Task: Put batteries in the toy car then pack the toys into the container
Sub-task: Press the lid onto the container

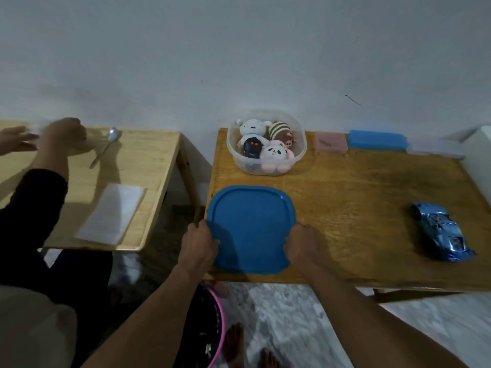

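Head view, the only one we have: our left hand [200,243] and right hand [301,244] each curl over a side edge of the blue lid [251,229], gripping it where it lies flat at the near edge of the worktop [358,187]; the clear container [300,155] stands just beyond the lid, near the wall, uncovered; four plush toys [265,142] sit packed inside it and fill most of the space; the toy car [442,231], shiny blue, lies well apart to the right, on the worktop and outside the container; we see no batteries anywhere, and we cannot tell whether the car has them fitted; a pink box [331,143] and a blue box [377,139] rest by the wall; at a second table to the left, another person's hands work near a spoon [106,146] and a paper sheet [113,212]; we judge the packing partly done: the plush toys are in, the car remains to be dealt with, and the lid is not yet on; closing now would leave the car out.
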The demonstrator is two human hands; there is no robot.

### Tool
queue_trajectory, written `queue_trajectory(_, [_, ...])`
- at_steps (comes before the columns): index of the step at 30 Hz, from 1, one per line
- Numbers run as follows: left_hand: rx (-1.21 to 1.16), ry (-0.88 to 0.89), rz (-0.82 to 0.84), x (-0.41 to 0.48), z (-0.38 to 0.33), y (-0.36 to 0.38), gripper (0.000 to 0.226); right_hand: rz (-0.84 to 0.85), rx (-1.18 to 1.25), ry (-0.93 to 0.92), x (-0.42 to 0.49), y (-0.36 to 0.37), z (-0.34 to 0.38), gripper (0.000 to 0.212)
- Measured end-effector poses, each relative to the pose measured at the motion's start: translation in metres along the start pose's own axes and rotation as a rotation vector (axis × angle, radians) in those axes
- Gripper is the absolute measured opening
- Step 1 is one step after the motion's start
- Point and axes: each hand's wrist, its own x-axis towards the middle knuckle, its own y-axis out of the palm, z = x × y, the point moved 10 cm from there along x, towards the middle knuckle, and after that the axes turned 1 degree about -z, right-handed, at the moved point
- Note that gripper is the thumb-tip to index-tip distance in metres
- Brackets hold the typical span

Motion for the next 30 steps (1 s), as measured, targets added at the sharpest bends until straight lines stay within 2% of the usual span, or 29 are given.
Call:
queue_trajectory(5, [-0.016, 0.003, 0.031, 0.01, 0.005, -0.003, 0.042, -0.064, 0.063, 0.049, 0.0, -0.002, 0.001, 0.019])
queue_trajectory(8, [-0.07, 0.019, 0.046, 0.013, 0.005, -0.012, 0.056, -0.087, 0.127, 0.059, -0.003, -0.007, 0.004, 0.026])
queue_trajectory(11, [-0.133, 0.069, 0.02, 0.012, -0.005, -0.03, 0.07, -0.134, 0.222, 0.066, -0.001, -0.025, 0.006, 0.048])
queue_trajectory(14, [-0.199, 0.16, -0.032, 0.008, -0.021, -0.05, 0.069, -0.242, 0.321, 0.047, 0.004, -0.048, 0.01, 0.07])
queue_trajectory(17, [-0.246, 0.204, -0.065, 0.011, -0.033, -0.067, 0.071, -0.32, 0.337, 0.044, 0.008, -0.068, 0.013, 0.06])
queue_trajectory(19, [-0.254, 0.216, -0.085, 0.017, -0.041, -0.08, 0.073, -0.322, 0.372, 0.054, 0.012, -0.083, 0.013, 0.046])
queue_trajectory(22, [-0.246, 0.273, -0.119, 0.027, -0.061, -0.099, 0.074, -0.319, 0.51, 0.04, 0.024, -0.105, 0.013, 0.038])
queue_trajectory(30, [-0.319, 0.339, -0.147, 0.071, -0.106, -0.133, 0.077, -0.325, 0.693, -0.059, 0.072, -0.154, 0.01, 0.048])
